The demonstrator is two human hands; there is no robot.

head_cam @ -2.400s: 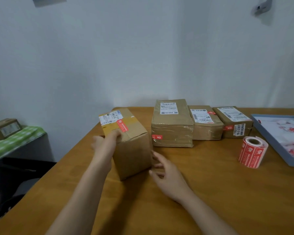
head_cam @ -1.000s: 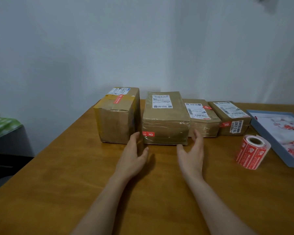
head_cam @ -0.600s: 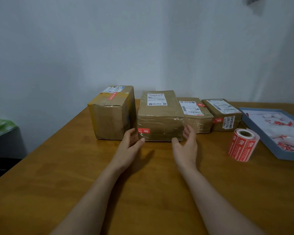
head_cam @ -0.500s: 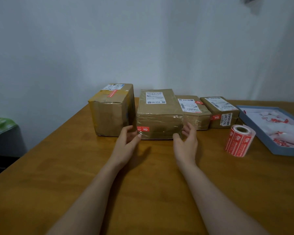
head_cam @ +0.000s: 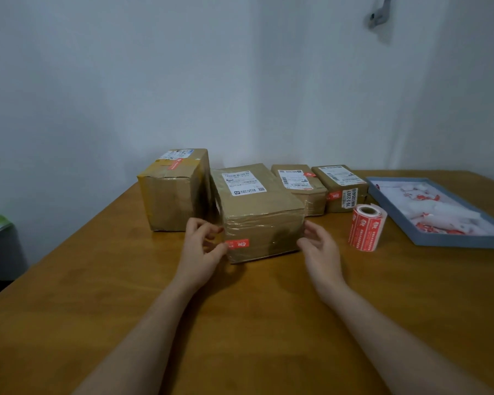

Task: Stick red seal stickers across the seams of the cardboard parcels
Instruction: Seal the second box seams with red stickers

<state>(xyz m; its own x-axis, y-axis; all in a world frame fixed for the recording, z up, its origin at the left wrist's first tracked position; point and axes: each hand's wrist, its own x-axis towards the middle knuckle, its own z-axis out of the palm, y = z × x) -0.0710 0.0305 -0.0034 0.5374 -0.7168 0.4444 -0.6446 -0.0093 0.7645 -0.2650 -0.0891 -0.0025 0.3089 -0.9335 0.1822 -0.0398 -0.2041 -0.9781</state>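
A wooden counter holds four cardboard parcels in a row near a pale wall. The second parcel sits forward of the others, angled, with a red seal sticker on its near face. The left hand touches its left corner, fingers loosely curled, thumb beside the sticker. The right hand is at its right corner, fingers apart; contact is hard to judge. A sticker roll stands to the right, near a blue tray cut off by the frame. Label text is unreadable.
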